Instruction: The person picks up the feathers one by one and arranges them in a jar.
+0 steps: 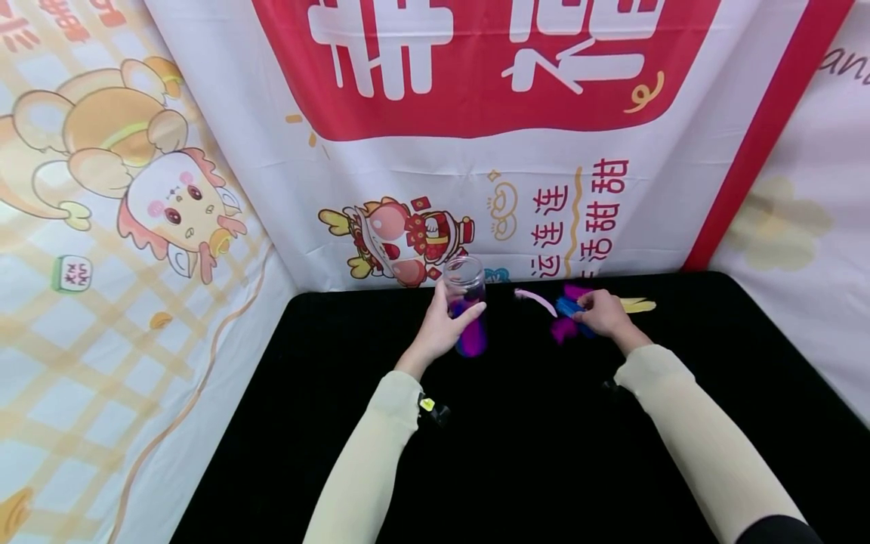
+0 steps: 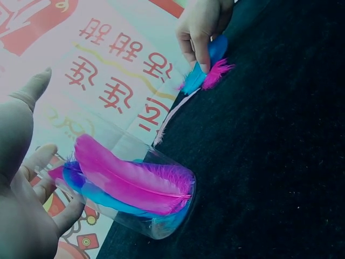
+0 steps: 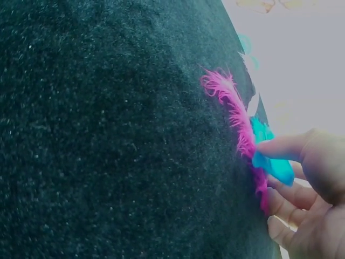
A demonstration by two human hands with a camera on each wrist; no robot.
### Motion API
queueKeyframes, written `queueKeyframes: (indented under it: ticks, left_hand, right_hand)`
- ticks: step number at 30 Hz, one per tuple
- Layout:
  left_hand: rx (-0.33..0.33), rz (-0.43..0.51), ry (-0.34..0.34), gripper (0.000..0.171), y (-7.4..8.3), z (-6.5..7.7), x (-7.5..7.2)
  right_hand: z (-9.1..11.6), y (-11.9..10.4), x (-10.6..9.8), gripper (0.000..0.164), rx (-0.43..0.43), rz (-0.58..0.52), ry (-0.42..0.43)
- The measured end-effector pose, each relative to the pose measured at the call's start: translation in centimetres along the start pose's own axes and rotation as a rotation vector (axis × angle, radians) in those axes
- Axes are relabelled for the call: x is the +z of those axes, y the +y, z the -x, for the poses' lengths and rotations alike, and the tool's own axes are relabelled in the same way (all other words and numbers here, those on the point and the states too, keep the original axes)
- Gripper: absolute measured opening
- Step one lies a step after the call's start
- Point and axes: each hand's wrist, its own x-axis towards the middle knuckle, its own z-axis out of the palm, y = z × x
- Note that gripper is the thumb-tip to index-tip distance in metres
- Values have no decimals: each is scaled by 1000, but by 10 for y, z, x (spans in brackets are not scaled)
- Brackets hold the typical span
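My left hand point(image 1: 440, 326) is curved round a clear cup point(image 2: 175, 229), its fingers along the far side and its thumb extended. The cup stands upright near the back of the black table. Inside it are a magenta feather point(image 2: 126, 175) and blue feathers point(image 2: 116, 198). To the right, my right hand point(image 1: 603, 312) pinches a blue feather point(image 3: 276, 166) between thumb and fingers, close over the table. A fluffy magenta feather point(image 3: 237, 110) lies right beside those fingertips. A pale pink feather point(image 1: 537, 300) lies between the hands.
A yellow feather point(image 1: 637, 305) lies just right of my right hand. The black table point(image 1: 516, 446) ends at the back against a printed red and white cloth point(image 1: 489, 162). Another patterned cloth point(image 1: 129, 340) hangs along the left side.
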Motion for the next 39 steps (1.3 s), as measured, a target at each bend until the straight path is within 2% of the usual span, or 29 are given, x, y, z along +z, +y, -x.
queueKeyframes:
  ticks: [2, 5, 8, 9, 14, 23, 39]
  left_hand:
    - [-9, 2, -11, 81, 6, 2, -1]
    - [-8, -10, -4, 80, 6, 3, -1]
    - [1, -43, 17, 79, 7, 3, -1]
    - [8, -50, 27, 81, 1, 1, 0]
    - [1, -82, 35, 83, 4, 2, -1]
    - [-17, -104, 49, 80, 10, 1, -4]
    - [-15, -93, 88, 93, 14, -1, -3]
  right_hand:
    - [0, 1, 0, 28, -6, -2, 3]
    - [-2, 1, 0, 34, -9, -7, -1]
    - [-3, -1, -1, 36, -1, -16, 2]
    - [-3, -2, -1, 37, 2, -18, 5]
    - [-4, -5, 0, 37, 5, -8, 20]
    - [-6, -3, -2, 35, 13, -15, -9]
    - [7, -3, -7, 37, 70, -197, 0]
